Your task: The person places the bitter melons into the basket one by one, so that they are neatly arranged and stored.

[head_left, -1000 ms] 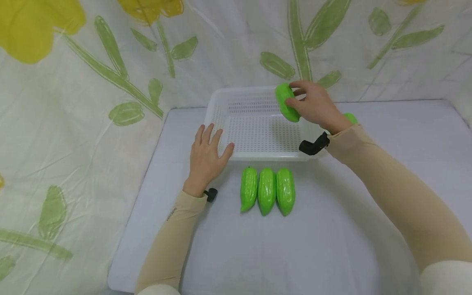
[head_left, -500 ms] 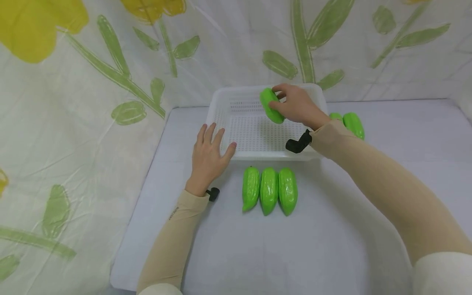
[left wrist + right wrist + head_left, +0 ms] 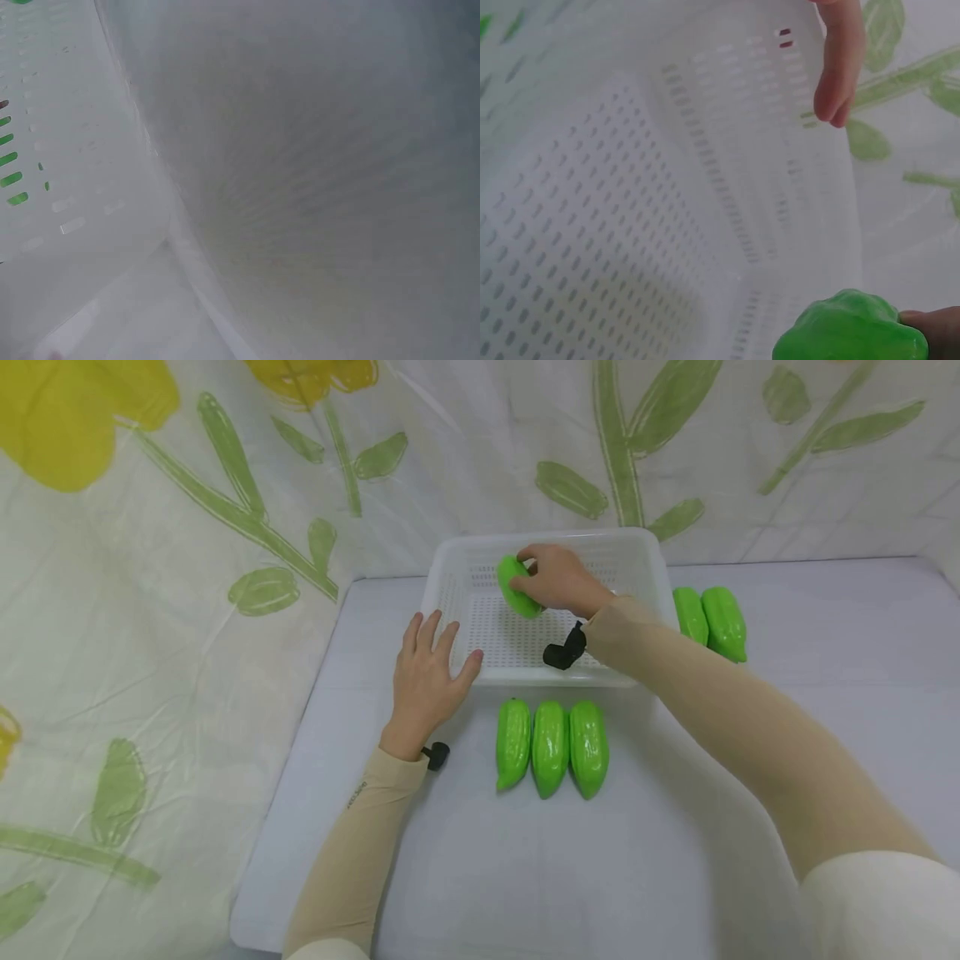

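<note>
My right hand (image 3: 564,578) pinches a shiny green bitter melon (image 3: 517,587) between thumb and fingers, tilted over the inside of a white slotted plastic basket (image 3: 555,677). In the right wrist view the knobbly end of that bitter melon (image 3: 851,330) shows at the bottom, beside a fingertip, with the basket floor (image 3: 577,240) to its left. My left hand (image 3: 426,683) lies with spread fingers at the basket's front left corner. The left wrist view shows the basket wall (image 3: 82,150), with green through its slots.
Three more bitter melons (image 3: 551,747) lie side by side in front of the basket. Two others (image 3: 724,622) lie right of it, partly behind the right sleeve. A flower-printed curtain (image 3: 480,460) hangs behind the pale table (image 3: 525,877).
My right hand has carried the bitter melon leftward and slightly down, from the basket's right side to left of its middle. The two melons at right have come into fuller view. My left hand stays put.
</note>
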A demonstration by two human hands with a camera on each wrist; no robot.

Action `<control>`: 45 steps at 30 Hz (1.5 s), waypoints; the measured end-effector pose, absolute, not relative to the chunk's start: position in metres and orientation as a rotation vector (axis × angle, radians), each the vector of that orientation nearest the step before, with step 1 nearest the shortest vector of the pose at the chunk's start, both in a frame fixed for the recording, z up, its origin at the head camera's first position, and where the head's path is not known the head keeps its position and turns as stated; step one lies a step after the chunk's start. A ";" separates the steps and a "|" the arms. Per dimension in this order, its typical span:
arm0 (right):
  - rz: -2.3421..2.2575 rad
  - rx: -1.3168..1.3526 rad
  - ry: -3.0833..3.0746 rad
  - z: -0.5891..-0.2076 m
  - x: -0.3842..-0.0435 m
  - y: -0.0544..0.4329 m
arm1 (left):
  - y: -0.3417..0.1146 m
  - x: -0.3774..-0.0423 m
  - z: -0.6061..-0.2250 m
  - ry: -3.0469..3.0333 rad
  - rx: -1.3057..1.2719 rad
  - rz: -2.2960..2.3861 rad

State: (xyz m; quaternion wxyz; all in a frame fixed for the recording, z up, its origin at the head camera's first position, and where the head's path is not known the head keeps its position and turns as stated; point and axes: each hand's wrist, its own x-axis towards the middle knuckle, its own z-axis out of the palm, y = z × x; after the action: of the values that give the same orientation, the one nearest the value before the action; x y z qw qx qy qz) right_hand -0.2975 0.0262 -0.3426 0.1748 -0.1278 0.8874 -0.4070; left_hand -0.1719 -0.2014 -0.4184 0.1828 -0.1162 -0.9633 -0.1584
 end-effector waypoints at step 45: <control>-0.982 -0.324 2.465 -0.386 -0.300 -0.065 | -0.204 -0.155 -0.415 -2.655 -0.364 -0.439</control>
State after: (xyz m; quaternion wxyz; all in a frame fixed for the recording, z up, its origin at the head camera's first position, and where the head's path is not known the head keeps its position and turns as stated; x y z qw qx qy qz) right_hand -0.2997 -0.0647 -0.3859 0.2320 -0.1181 0.8969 -0.3575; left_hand -0.1552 -0.2039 -0.4147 0.2115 -0.1310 -0.9556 -0.1582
